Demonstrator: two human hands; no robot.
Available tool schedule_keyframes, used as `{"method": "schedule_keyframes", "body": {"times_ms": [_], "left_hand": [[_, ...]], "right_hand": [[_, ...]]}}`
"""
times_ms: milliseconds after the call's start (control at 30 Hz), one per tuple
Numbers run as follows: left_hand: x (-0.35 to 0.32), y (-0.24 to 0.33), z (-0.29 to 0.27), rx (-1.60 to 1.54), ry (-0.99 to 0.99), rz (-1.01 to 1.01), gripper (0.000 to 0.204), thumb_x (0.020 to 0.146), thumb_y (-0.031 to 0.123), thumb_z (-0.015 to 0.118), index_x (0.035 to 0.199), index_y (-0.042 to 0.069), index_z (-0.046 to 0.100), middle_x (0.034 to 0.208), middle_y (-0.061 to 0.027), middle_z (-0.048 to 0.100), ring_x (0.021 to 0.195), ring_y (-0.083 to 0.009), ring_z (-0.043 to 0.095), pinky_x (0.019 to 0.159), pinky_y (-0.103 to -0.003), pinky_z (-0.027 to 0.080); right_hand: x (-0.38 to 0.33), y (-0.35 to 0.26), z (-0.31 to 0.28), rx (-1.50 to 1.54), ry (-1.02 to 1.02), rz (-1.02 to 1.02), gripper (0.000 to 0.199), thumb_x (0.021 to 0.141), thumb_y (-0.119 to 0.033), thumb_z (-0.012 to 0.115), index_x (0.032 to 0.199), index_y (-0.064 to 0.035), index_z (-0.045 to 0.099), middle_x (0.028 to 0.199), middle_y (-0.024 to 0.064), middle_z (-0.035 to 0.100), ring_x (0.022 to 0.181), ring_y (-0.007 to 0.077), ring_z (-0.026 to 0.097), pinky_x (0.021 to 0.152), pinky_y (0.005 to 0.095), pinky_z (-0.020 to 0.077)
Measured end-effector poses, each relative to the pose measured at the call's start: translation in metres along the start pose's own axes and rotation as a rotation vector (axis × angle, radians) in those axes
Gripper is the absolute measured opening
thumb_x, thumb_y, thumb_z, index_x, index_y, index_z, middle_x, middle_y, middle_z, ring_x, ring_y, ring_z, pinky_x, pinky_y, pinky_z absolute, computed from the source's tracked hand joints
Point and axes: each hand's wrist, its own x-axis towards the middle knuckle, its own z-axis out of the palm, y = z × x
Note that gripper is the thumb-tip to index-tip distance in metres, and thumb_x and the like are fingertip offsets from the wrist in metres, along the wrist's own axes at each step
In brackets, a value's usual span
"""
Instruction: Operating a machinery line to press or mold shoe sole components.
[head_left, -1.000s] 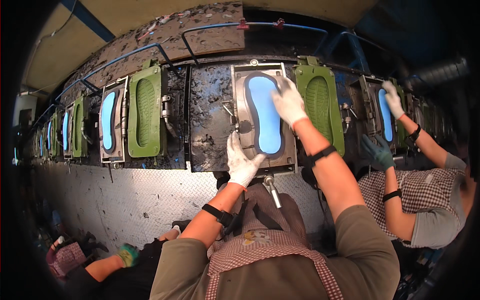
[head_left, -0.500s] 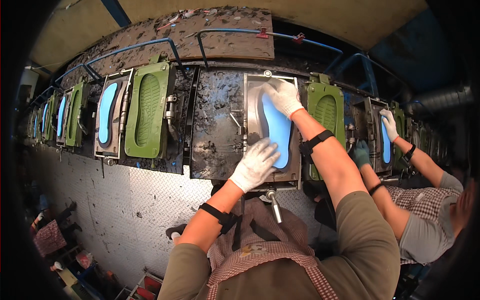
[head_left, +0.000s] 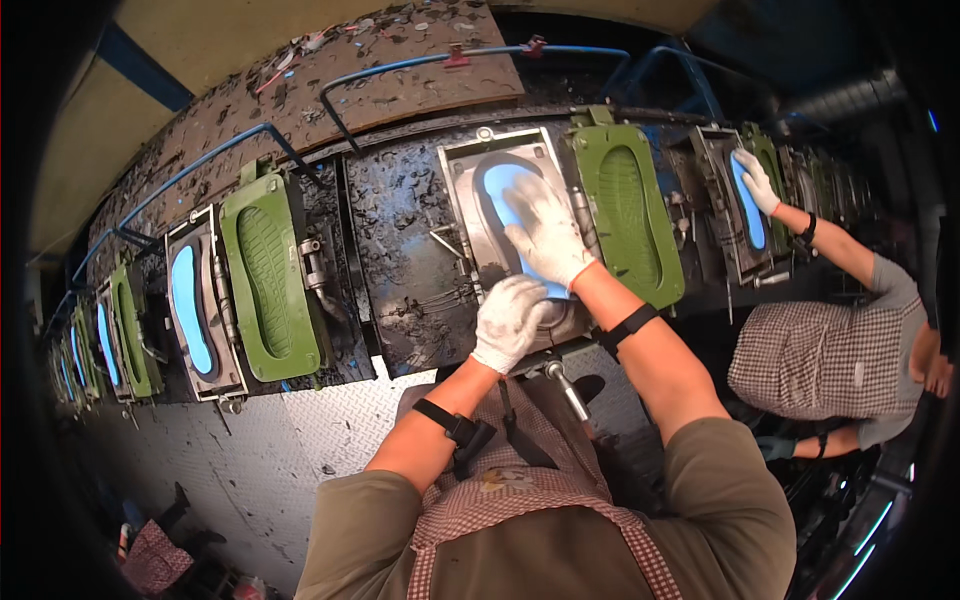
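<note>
A blue foam insole (head_left: 495, 184) lies in the sole-shaped hollow of an open metal mould (head_left: 465, 170) in front of me. My right hand (head_left: 547, 235), in a white knit glove, rests on the insole with its fingers stretched along it, slightly blurred, covering its middle. Also gloved in white, my left hand (head_left: 509, 318) is at the insole's near end, its fingers loosely bent and touching or just beside the edge; I cannot tell which. The mould's green lid (head_left: 622, 210), with a ridged sole pattern, lies folded open to the right.
Leftward stands another open mould with a blue insole (head_left: 189, 305) and green lid (head_left: 265, 270); several more follow. On the right, a co-worker's gloved hand (head_left: 757, 182) touches another insole. Blue rails (head_left: 430, 60) run behind the scrap-strewn bench. A metal handle (head_left: 567, 390) sticks out toward me.
My right hand has slid from the insole's far end down to its middle. My left hand's fingers are more bent near its lower end. The whole view has turned and shifted.
</note>
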Motion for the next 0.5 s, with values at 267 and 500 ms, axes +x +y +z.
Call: {"method": "schedule_keyframes", "body": {"times_ms": [267,500], "left_hand": [[-0.005,0.007,0.006,0.058,0.033,-0.151,0.016,0.087,0.012,0.063,0.099,0.003,0.068,0.101,-0.0156,0.067,0.100,-0.0329,0.063,0.092,-0.041,0.049],[-0.020,0.020,0.021,0.087,0.090,-0.383,0.020,0.089,0.018,0.065,0.100,0.001,0.067,0.102,-0.0158,0.067,0.101,-0.0335,0.062,0.092,-0.040,0.048]], "right_hand": [[-0.115,-0.012,-0.036,0.333,0.019,0.166,0.041,0.090,-0.031,0.064,0.121,-0.0046,0.061,0.109,0.0114,0.064,0.113,0.0281,0.058,0.097,0.0379,0.0474],[-0.110,0.005,-0.009,0.407,0.116,0.217,0.025,0.088,-0.029,0.066,0.086,-0.0042,0.067,0.081,0.0120,0.062,0.088,0.0331,0.058,0.079,0.0415,0.0465]]}}
